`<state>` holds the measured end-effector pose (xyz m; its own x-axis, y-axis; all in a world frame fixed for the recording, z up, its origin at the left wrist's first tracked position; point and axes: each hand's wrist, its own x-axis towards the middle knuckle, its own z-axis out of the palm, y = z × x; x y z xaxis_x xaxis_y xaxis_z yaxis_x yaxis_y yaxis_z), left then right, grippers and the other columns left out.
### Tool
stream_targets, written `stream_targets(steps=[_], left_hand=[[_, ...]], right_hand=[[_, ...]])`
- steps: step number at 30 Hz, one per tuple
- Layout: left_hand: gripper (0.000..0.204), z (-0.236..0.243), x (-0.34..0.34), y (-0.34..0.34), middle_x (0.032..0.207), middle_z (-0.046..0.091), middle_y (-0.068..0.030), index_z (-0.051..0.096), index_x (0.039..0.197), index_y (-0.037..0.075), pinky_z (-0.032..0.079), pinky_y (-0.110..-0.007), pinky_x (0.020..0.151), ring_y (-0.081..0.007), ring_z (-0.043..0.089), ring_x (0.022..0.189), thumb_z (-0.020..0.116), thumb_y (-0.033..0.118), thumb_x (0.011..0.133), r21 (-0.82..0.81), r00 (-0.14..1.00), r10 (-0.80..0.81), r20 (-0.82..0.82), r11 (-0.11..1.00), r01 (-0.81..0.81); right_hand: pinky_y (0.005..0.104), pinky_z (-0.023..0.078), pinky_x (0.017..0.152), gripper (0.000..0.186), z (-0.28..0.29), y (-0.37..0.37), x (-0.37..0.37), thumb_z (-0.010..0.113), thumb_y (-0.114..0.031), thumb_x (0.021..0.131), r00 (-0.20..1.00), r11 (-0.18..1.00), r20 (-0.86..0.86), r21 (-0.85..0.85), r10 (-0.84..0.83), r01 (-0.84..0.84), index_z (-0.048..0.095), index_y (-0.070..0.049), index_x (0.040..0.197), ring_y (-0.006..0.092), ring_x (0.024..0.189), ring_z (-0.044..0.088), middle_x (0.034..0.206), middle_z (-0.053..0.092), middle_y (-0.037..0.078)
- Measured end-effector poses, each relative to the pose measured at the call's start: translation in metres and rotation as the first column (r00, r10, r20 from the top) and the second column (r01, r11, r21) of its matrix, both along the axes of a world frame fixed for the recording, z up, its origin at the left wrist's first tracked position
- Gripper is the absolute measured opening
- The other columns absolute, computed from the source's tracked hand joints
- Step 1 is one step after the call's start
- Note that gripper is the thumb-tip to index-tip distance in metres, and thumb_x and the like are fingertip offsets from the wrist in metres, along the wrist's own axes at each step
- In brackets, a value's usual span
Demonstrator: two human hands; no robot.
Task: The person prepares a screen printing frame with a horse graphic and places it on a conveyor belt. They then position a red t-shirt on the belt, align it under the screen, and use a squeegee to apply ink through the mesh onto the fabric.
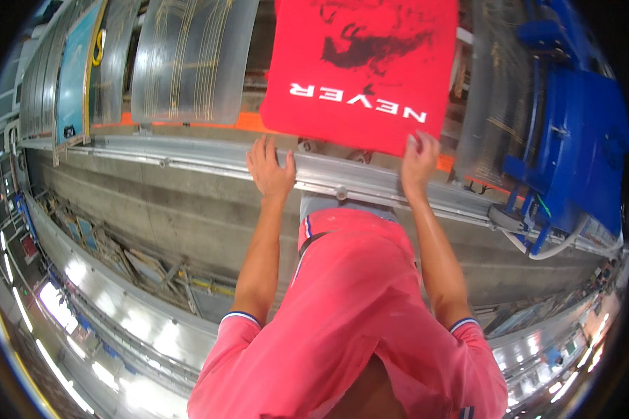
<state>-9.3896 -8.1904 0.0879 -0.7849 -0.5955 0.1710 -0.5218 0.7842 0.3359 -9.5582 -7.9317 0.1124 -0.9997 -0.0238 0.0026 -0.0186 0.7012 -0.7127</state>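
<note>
A red fabric piece (360, 73) with a dark smudgy print and white lettering lies flat in front of me, its near edge slightly slanted. At its near right corner, my right hand (419, 160) has thumb and fingers curled together on the cloth's edge. My left hand (269, 171) is off the cloth, just beyond its near left corner. Its fingers are spread and rest on or just over the long metal rail (328, 171). Nothing shows in the left hand.
Clear-looking panels (189, 66) with yellowish lines stand to the left, beside a teal framed panel (77, 70). Another such panel (493, 105) is right of the cloth. A blue machine (580, 146) with hoses sits at the far right on the rail. An orange strip (251, 123) runs behind the rail.
</note>
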Motion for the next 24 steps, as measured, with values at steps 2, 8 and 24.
stream_targets(steps=[2,8,24], left_hand=[[0.052,-0.001,0.001,0.0,0.13,0.052,-0.0134,0.055,0.122,0.005,0.027,-0.054,0.108,-0.0327,0.045,0.125,0.068,0.031,0.079,0.011,0.999,0.007,0.049,1.0,-0.007],[0.051,0.003,-0.001,-0.005,0.132,0.05,-0.0137,0.055,0.123,0.006,0.022,-0.055,0.11,-0.0316,0.042,0.128,0.066,0.034,0.081,0.112,0.991,-0.024,0.135,0.994,0.009],[0.046,0.047,-0.07,0.033,0.114,0.057,-0.0139,0.065,0.108,0.004,0.038,-0.047,0.098,-0.0328,0.049,0.116,0.081,0.024,0.07,0.223,0.955,-0.278,-0.104,0.929,0.294]], right_hand=[[0.0415,0.05,0.081,0.03,-0.004,0.042,-0.001,0.064,-0.02,0.089,0.961,0.966,0.106,0.056,-0.255,0.251,0.064,0.002,0.109,0.0328,0.097,0.062,0.109,0.061,0.019],[0.0359,0.05,0.073,0.033,-0.039,0.08,-0.012,0.067,-0.029,0.088,0.75,0.827,0.637,-0.316,-0.178,0.465,0.067,0.002,0.099,0.0245,0.091,0.063,0.096,0.068,0.018],[0.0396,0.042,0.069,0.023,0.09,0.01,-0.029,0.067,-0.018,0.084,0.998,0.96,0.058,-0.28,0.013,0.004,0.059,0.001,0.072,0.0229,0.074,0.056,0.071,0.06,0.013]])
